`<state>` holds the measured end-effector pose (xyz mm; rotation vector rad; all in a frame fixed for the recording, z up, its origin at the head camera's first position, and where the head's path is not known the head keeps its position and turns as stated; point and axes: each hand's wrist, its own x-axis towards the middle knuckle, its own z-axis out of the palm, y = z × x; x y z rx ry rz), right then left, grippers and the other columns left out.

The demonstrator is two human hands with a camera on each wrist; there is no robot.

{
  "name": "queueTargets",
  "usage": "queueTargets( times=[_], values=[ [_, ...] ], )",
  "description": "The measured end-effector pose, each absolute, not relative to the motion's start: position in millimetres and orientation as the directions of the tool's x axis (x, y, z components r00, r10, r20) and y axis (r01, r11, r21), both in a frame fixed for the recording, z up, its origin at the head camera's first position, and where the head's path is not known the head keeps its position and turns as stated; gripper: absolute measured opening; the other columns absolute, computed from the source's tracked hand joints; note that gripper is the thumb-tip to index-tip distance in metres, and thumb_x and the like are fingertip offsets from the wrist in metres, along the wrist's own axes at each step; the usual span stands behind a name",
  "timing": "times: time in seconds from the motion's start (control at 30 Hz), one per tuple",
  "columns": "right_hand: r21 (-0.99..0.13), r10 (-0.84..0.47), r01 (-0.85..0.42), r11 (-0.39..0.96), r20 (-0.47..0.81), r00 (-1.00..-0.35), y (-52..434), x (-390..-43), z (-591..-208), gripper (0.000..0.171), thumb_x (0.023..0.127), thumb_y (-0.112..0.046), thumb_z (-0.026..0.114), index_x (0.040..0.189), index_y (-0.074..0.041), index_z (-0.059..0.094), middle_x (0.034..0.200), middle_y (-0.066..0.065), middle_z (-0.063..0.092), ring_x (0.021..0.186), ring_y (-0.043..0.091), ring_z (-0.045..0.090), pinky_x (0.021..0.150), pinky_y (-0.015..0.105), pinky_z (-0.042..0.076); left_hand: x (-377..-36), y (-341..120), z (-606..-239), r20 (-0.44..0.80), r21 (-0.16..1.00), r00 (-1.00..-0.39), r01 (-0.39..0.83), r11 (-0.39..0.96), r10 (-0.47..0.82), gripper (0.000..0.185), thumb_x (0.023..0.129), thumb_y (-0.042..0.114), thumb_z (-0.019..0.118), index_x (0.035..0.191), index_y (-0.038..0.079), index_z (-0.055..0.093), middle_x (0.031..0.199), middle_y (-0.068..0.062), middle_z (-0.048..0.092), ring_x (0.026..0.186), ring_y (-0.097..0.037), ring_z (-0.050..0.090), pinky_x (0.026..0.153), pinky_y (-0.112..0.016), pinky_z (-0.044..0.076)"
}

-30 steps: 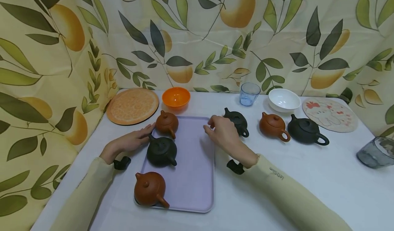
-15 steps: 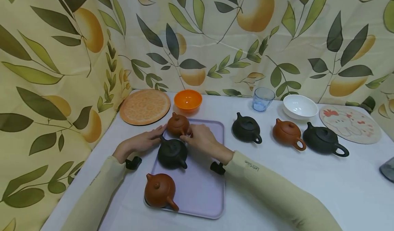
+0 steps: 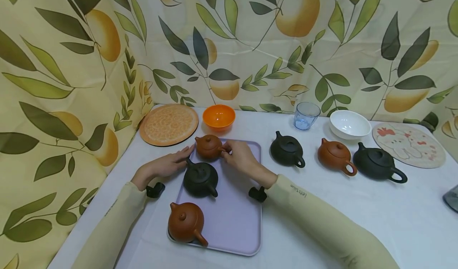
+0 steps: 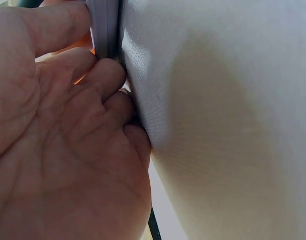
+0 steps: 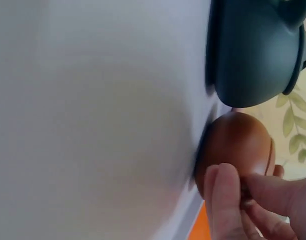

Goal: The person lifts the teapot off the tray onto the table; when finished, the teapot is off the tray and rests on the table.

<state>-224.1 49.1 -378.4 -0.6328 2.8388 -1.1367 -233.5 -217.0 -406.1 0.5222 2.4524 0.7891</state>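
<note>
A purple tray [image 3: 234, 225] bears three teapots along its left side. At its far end, my right hand [image 3: 240, 156] pinches the handle of a small brown teapot [image 3: 208, 147]. The right wrist view shows my thumb and fingers at that handle, beside the round brown body [image 5: 238, 140]. A black teapot [image 3: 200, 179] sits in the middle, and another brown teapot [image 3: 186, 222] at the near end. My left hand [image 3: 162, 166] rests at the tray's left edge, its fingertips against the rim [image 4: 105, 30]; the left wrist view shows mostly the palm.
Right of the tray stand a black teapot [image 3: 287, 149], a brown teapot [image 3: 334, 154] and a larger black teapot [image 3: 377, 162]. Behind are an orange bowl [image 3: 219, 117], a round mat [image 3: 169, 125], a blue glass [image 3: 306, 116], a white bowl [image 3: 350, 125] and a rabbit mat [image 3: 409, 145].
My right hand has moved left from near the black teapot to the far brown teapot and pinched its handle. That teapot's handle has swung to the right. My left hand stays at the tray.
</note>
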Motion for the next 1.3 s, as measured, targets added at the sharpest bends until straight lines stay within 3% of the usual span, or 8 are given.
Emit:
queueTargets(
  times=[0.17, 0.53, 1.3],
  values=[
    [-0.727, -0.328, -0.278, 0.628, 0.077, -0.942, 54, -225, -380, 0.01, 0.093, -0.01, 0.066, 0.089, -0.001, 0.07, 0.079, 0.008, 0.071, 0.057, 0.009, 0.061, 0.053, 0.02, 0.044, -233, -212, -404, -0.343, 0.622, -0.796, 0.206, 0.756, 0.499, 0.06, 0.104, 0.019, 0.038, 0.157, 0.019, 0.012, 0.164, -0.012, 0.007, 0.15, -0.037, 0.008, 0.12, -0.056, 0.009],
    [-0.692, -0.259, -0.261, 0.673, 0.11, -0.96, 75, -213, -377, 0.009, 0.092, -0.009, 0.066, 0.086, -0.004, 0.07, 0.078, 0.006, 0.072, 0.059, 0.01, 0.061, 0.058, 0.022, 0.046, -236, -206, -403, -0.344, 0.633, -0.789, 0.207, 0.746, 0.51, 0.06, 0.104, 0.019, 0.039, 0.157, 0.021, 0.012, 0.164, -0.011, 0.004, 0.15, -0.036, 0.004, 0.12, -0.056, 0.007],
    [-0.702, -0.159, -0.119, 0.703, 0.008, -0.987, 153, -174, -368, 0.008, 0.091, -0.01, 0.067, 0.092, -0.003, 0.07, 0.078, 0.008, 0.072, 0.057, 0.009, 0.062, 0.055, 0.024, 0.046, -230, -216, -406, -0.342, 0.615, -0.795, 0.215, 0.759, 0.502, 0.059, 0.103, 0.018, 0.039, 0.157, 0.017, 0.014, 0.163, -0.017, 0.006, 0.149, -0.041, 0.007, 0.118, -0.06, 0.008]
  ],
)
